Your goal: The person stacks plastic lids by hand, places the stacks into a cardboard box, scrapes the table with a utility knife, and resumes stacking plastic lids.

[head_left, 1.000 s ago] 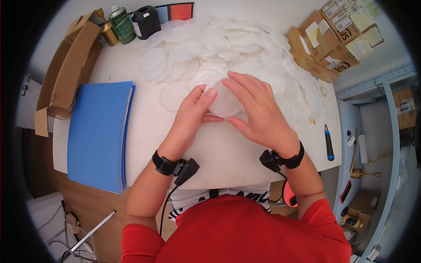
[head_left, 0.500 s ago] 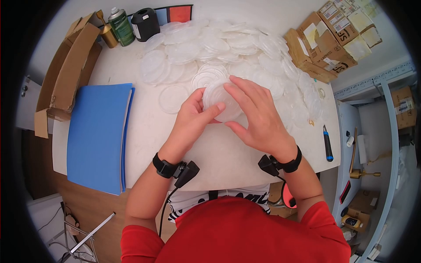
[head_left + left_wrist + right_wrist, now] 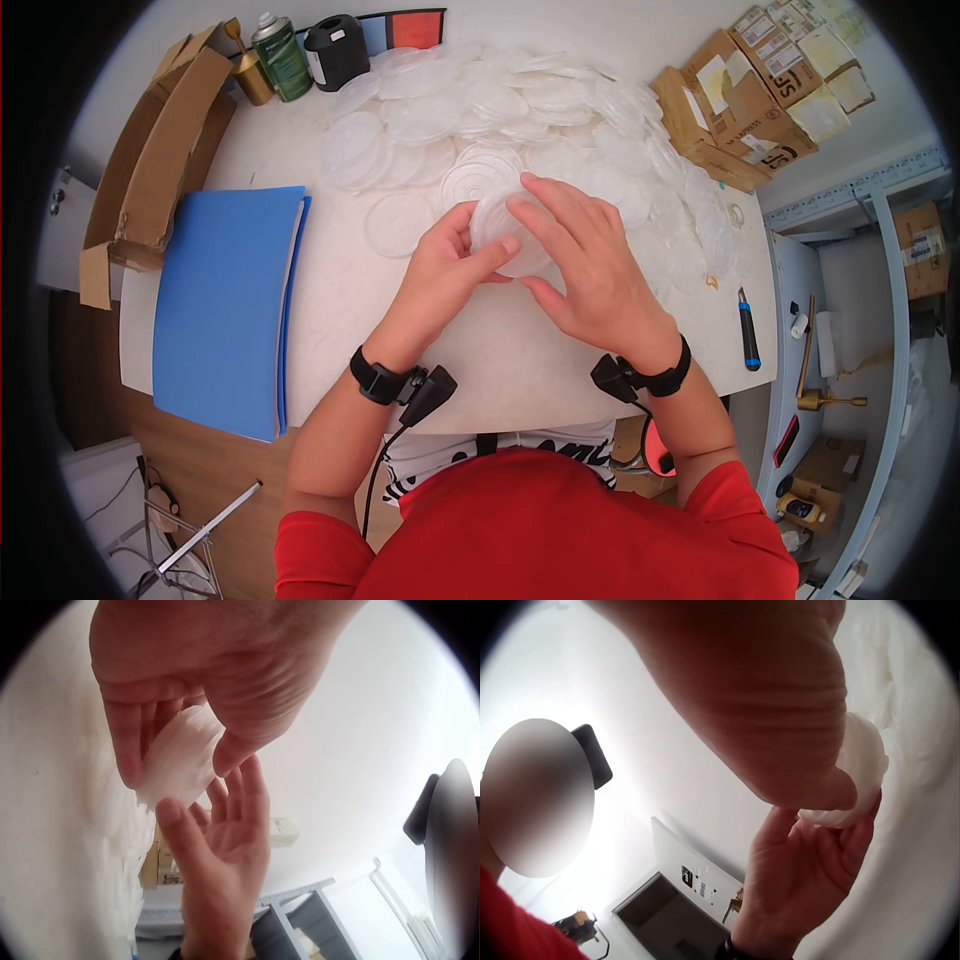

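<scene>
In the head view my left hand grips a small stack of clear plastic lids, thumb over the top face and fingers beneath. My right hand curves round its right side, fingertips on the far rim and thumb at the near edge. The left wrist view shows the stacked lids edge-on between the two hands, several layers thick. From the right wrist, part of the stack shows past the right thumb. Just beyond the hands, a ringed round lid lies on the table.
A heap of clear lids spreads across the back and right of the table. One single lid lies left of the hands. A blue folder and cardboard are at left; a utility knife lies right.
The stack has turned and tilted in the hands. My left thumb has moved from its far left rim to lower on the top face; the right hand stays round the right side.
</scene>
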The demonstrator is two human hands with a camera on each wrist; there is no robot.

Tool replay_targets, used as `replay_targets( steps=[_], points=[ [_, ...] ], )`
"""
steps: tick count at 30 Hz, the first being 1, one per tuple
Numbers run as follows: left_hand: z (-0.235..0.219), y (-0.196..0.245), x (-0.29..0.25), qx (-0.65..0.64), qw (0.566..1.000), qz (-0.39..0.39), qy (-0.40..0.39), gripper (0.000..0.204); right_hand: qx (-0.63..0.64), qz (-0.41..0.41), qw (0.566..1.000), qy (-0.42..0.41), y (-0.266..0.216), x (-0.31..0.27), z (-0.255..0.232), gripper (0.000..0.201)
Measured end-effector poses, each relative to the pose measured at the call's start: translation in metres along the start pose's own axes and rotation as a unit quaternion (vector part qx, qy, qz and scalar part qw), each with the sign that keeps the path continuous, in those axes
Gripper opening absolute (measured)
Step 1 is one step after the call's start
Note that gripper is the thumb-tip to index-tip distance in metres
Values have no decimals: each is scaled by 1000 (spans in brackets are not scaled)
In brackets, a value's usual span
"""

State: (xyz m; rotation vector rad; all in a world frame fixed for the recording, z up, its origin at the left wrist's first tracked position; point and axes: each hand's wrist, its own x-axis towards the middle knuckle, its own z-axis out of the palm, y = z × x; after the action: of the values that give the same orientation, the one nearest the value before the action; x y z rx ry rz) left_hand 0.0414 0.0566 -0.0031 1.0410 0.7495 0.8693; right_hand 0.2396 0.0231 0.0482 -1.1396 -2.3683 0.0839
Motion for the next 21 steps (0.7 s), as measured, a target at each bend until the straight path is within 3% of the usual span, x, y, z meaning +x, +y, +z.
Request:
replay_targets(
  steps=[16, 19, 21],
  points=[
    [-3, -3, 3, 24, 1000, 2, -2, 44, 0, -7, 1000, -31, 2, 0, -2, 81],
    [-1, 0, 1, 7, 1000, -2, 0, 42, 57, 12, 998, -10, 4, -2, -1, 81],
    [-1, 1, 0, 2, 1000, -5, -4, 42, 183, 83, 978, 56, 8, -4, 1, 78]
  ],
)
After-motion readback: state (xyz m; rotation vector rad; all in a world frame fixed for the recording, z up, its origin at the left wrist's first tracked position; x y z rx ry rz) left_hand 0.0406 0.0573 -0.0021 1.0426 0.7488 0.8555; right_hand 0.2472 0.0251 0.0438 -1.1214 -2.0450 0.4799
